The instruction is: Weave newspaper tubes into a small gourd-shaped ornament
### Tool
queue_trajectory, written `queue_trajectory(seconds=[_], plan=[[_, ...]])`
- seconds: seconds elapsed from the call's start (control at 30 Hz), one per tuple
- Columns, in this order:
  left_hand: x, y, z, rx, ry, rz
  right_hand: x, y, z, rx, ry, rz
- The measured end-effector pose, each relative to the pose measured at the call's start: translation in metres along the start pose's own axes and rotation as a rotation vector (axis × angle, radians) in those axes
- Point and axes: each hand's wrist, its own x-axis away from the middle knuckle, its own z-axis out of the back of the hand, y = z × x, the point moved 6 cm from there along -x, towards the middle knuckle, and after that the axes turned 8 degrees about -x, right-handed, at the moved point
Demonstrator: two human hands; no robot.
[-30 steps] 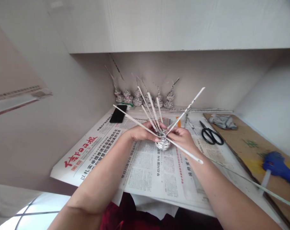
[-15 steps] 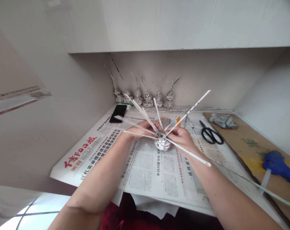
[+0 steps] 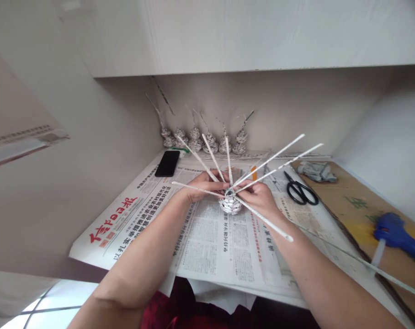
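Observation:
A small round piece woven from rolled newspaper (image 3: 231, 205) stands on the newspaper sheets between my hands. Several white paper rolls fan out from its narrow top, one long paper roll (image 3: 265, 219) slanting down over my right forearm and others pointing up and back. My left hand (image 3: 207, 186) grips the piece's left side near the top, thumb lying at the rim. On the right side, my right hand (image 3: 257, 194) pinches near the base of the rolls, its fingertips partly hidden behind them.
Several finished gourd-shaped woven pieces (image 3: 195, 139) line the back wall. A black phone (image 3: 167, 163) lies at the left. To the right are black scissors (image 3: 300, 189), a crumpled cloth (image 3: 316, 172) and a blue glue gun (image 3: 397, 235) on cardboard (image 3: 351, 201). A low overhead panel (image 3: 228, 36) spans the back.
A paper roll that pointed left has swung over, and two rolls now point up to the right instead of one. The rolls at the back are spread more evenly. Both hands stay at the piece.

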Motion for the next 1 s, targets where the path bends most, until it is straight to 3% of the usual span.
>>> queue_trajectory(seconds=[0.13,0.27,0.5,0.77,1.0], plan=[[0.008,0.008,-0.001,-0.039,-0.124,-0.082,0.0,0.001,0.0,-0.065,0.018,-0.015],[0.01,0.01,0.002,-0.083,-0.181,-0.071,-0.002,0.006,0.002,-0.049,0.029,0.009],[0.002,-0.003,0.015,-0.05,-0.054,0.01,-0.005,0.014,0.001,-0.008,-0.046,0.089],[0.001,-0.003,0.017,-0.074,0.072,0.057,-0.002,0.009,-0.002,0.049,-0.057,0.072],[-0.002,-0.005,0.007,-0.175,-0.012,0.075,0.002,0.002,-0.005,0.099,-0.077,0.077]])
